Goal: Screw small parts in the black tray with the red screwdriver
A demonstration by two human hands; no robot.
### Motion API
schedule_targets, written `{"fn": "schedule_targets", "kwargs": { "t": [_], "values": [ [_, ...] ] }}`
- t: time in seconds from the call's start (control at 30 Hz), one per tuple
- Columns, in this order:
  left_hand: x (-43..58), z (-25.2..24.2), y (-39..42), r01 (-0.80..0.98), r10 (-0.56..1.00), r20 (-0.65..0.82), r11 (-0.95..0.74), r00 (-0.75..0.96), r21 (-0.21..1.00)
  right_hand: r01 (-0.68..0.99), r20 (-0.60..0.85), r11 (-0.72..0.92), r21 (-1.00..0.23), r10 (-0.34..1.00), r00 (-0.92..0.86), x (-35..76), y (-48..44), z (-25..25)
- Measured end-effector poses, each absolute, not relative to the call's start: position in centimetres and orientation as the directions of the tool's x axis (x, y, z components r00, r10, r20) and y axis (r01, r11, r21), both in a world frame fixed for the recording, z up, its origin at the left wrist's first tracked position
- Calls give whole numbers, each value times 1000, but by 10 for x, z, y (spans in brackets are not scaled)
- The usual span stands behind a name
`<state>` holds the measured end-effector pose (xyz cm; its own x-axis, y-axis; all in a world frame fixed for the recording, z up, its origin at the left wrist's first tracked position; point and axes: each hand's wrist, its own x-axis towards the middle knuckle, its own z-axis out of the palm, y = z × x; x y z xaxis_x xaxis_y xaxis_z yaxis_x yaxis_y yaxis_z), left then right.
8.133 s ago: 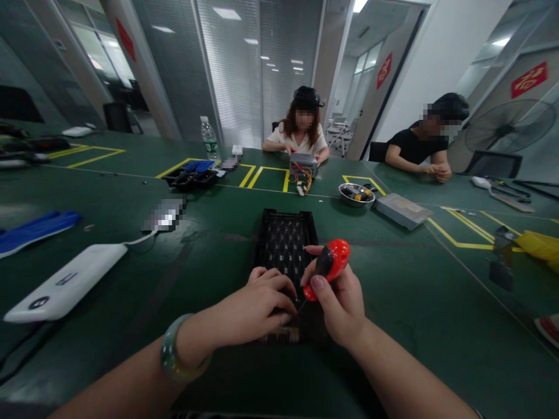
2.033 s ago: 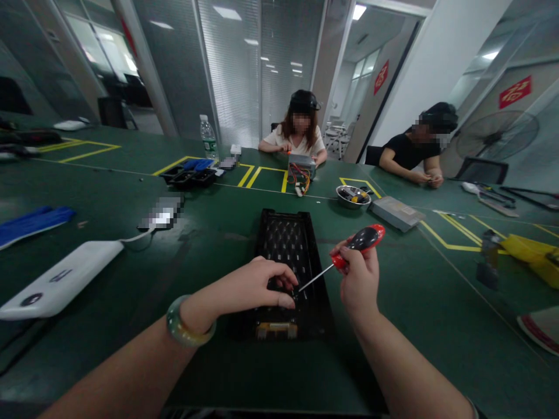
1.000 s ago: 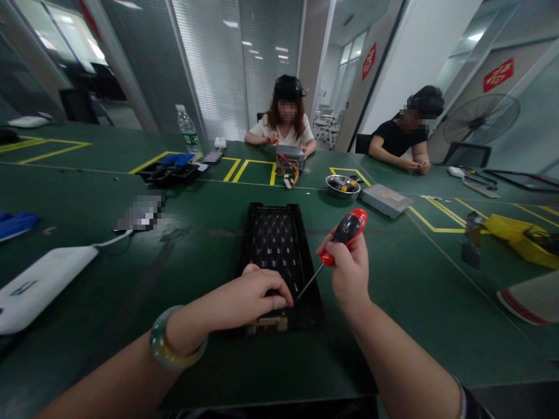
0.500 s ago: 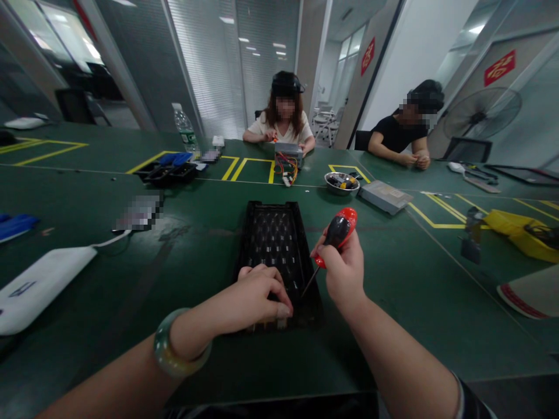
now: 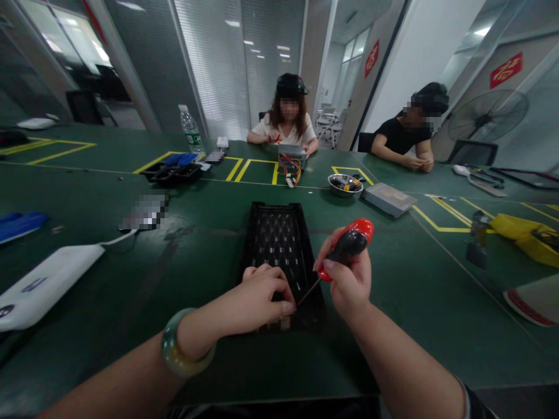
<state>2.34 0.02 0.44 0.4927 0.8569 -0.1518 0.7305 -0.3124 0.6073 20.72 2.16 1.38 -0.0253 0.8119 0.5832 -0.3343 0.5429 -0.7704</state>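
A black tray-like plastic housing (image 5: pixel 279 233) with rows of small shiny marks lies on the green table in front of me. My right hand (image 5: pixel 351 279) grips a red and black screwdriver (image 5: pixel 349 247), its thin shaft slanting down and left into the near end of the housing. Over that near end, my left hand (image 5: pixel 266 294) is bent with thumb and fingers together, close to the screwdriver's tip. Whatever may be between those fingers is hidden. A green bangle (image 5: pixel 181 343) circles my left wrist.
Farther back stand a metal bowl of parts (image 5: pixel 345 184), a grey metal box (image 5: pixel 388 199) and a black tray with blue gloves (image 5: pixel 172 169). A white power bank (image 5: pixel 50 285) lies left, a yellow bag (image 5: pixel 524 233) right. Two people sit opposite, one handling a wired metal unit (image 5: pixel 292 160).
The screwdriver handle has tipped to the right and lower, so the shaft lies flatter with its tip nearer my left fingers. My left hand stays over the housing. The view has shifted slightly.
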Motion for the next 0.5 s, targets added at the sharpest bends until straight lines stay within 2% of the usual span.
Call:
{"fn": "schedule_targets", "kwargs": {
  "t": [0.27,0.5],
  "values": [
    [21,2,1,696,852,-114,-332,511,637,-371,652,592,-715,756,-50,208,13,22],
    [21,4,1,701,853,-121,-327,507,634,-370,659,594,-714,749,-69,208,8,28]
  ]
}}
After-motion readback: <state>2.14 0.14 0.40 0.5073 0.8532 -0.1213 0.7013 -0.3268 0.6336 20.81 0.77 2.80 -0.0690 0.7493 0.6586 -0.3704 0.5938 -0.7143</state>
